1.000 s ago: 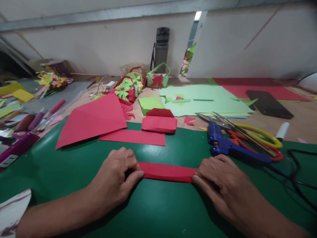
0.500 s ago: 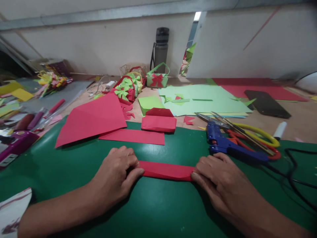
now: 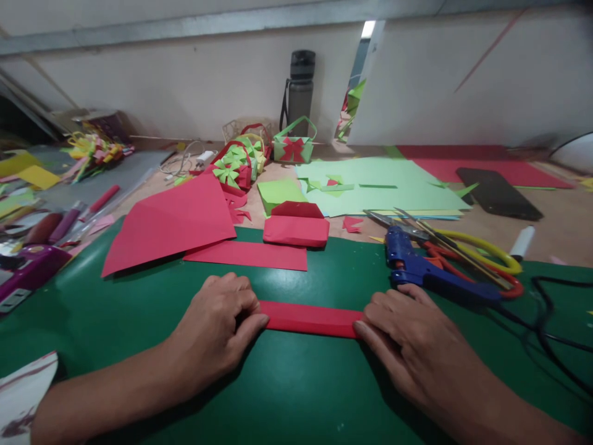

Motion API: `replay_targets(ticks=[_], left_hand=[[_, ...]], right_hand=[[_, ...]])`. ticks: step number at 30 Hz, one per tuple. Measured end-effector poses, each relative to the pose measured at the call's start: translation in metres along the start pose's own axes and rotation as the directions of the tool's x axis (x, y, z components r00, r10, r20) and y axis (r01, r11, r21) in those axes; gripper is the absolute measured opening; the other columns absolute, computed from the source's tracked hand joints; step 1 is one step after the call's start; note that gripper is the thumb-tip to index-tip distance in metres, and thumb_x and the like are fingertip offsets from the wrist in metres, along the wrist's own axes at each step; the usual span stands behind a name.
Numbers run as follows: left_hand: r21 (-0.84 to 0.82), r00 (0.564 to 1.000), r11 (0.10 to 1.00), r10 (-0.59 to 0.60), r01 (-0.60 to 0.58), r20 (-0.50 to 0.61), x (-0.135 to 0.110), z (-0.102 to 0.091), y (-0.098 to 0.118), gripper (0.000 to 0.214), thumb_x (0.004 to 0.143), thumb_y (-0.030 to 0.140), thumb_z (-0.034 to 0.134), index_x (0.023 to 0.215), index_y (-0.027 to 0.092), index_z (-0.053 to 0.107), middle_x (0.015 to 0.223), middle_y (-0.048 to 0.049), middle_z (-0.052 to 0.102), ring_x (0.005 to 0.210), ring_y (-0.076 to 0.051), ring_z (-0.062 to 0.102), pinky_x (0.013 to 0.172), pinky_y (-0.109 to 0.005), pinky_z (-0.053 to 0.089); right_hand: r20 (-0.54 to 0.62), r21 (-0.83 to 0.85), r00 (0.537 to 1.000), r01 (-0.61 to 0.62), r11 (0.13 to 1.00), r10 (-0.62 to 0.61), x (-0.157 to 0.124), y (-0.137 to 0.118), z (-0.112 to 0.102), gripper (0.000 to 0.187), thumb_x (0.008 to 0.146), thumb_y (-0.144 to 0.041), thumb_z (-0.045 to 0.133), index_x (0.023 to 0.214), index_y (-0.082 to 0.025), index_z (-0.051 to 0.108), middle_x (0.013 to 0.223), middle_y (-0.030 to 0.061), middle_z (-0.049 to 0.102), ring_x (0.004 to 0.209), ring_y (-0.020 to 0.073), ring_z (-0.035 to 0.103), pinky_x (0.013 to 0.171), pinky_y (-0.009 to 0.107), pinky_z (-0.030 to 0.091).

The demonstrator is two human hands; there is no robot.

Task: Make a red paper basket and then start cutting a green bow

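A narrow red paper strip [image 3: 311, 319] lies across the green mat [image 3: 306, 383], with a fold along its near edge. My left hand [image 3: 227, 321] pinches its left end, thumb in front and fingers curled behind. At the right end my right hand [image 3: 403, 330] grips it the same way, the thumb pressing on the near edge. Both ends of the strip are hidden under the fingers. Just beyond lie a flat red strip [image 3: 259, 256], a large red sheet [image 3: 171, 222] and a small folded red paper box [image 3: 296, 230].
A blue glue gun [image 3: 421, 272] with a black cable [image 3: 546, 315] lies beside my right hand, near scissors with yellow handles [image 3: 491, 247]. Behind are green paper sheets [image 3: 393, 182], a phone [image 3: 498, 193], small paper baskets [image 3: 294, 148] and a bottle [image 3: 301, 93]. A purple tool [image 3: 39, 272] sits left.
My right thumb has slid slightly left along the strip's near edge, which looks flatter and more evenly folded now. My left hand keeps its place.
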State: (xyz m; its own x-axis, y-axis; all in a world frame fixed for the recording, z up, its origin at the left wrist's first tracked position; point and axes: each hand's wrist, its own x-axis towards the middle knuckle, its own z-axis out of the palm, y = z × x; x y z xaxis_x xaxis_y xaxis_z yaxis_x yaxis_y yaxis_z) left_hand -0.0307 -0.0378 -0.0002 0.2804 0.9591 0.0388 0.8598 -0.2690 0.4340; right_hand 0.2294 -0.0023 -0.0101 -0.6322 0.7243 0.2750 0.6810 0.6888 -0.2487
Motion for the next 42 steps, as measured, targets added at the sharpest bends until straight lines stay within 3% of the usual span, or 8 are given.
replay_targets(ticks=[14,23,32,42], left_hand=[[0.009,1.000,1.000,-0.015,0.015,-0.001,0.0013,0.0001,0.0009,0.025,0.084,0.025,0.046,0.060,0.017,0.047,0.066,-0.0010,0.052,0.065,-0.016,0.044,0.064,-0.034,0.030],[-0.014,0.997,1.000,-0.021,0.020,-0.080,-0.0059,0.0062,-0.0007,0.019,0.082,0.020,0.047,0.063,0.018,0.047,0.067,0.0000,0.052,0.067,-0.017,0.045,0.066,-0.034,0.030],[-0.033,0.999,0.999,-0.038,0.037,-0.018,-0.0084,0.0006,0.0009,0.018,0.084,0.019,0.044,0.067,0.019,0.048,0.071,-0.0005,0.053,0.071,-0.017,0.046,0.070,-0.036,0.032],[0.003,0.999,0.999,-0.038,0.038,-0.033,-0.0072,0.0019,0.0012,0.021,0.085,0.020,0.041,0.064,0.018,0.045,0.068,-0.0003,0.051,0.068,-0.017,0.044,0.067,-0.035,0.032]], right_hand=[[0.019,-0.050,1.000,0.025,0.998,-0.025,0.0023,-0.0017,-0.0023,0.031,0.087,-0.018,0.040,0.058,-0.020,0.049,0.059,-0.0001,0.047,0.055,0.0162,0.039,0.068,0.034,0.027],[-0.018,-0.085,0.998,0.058,0.995,-0.060,0.0030,-0.0009,-0.0009,0.031,0.088,-0.018,0.039,0.060,-0.020,0.051,0.058,0.0001,0.048,0.055,0.0166,0.040,0.070,0.035,0.028],[-0.019,-0.089,0.998,0.065,0.994,-0.067,0.0027,0.0003,0.0001,0.032,0.089,-0.019,0.039,0.060,-0.020,0.052,0.058,0.0010,0.050,0.055,0.0171,0.041,0.070,0.036,0.029],[0.000,-0.096,0.997,0.071,0.993,-0.071,0.0044,-0.0005,-0.0022,0.031,0.087,-0.018,0.040,0.059,-0.020,0.051,0.058,0.0002,0.049,0.054,0.0162,0.041,0.069,0.035,0.029]])
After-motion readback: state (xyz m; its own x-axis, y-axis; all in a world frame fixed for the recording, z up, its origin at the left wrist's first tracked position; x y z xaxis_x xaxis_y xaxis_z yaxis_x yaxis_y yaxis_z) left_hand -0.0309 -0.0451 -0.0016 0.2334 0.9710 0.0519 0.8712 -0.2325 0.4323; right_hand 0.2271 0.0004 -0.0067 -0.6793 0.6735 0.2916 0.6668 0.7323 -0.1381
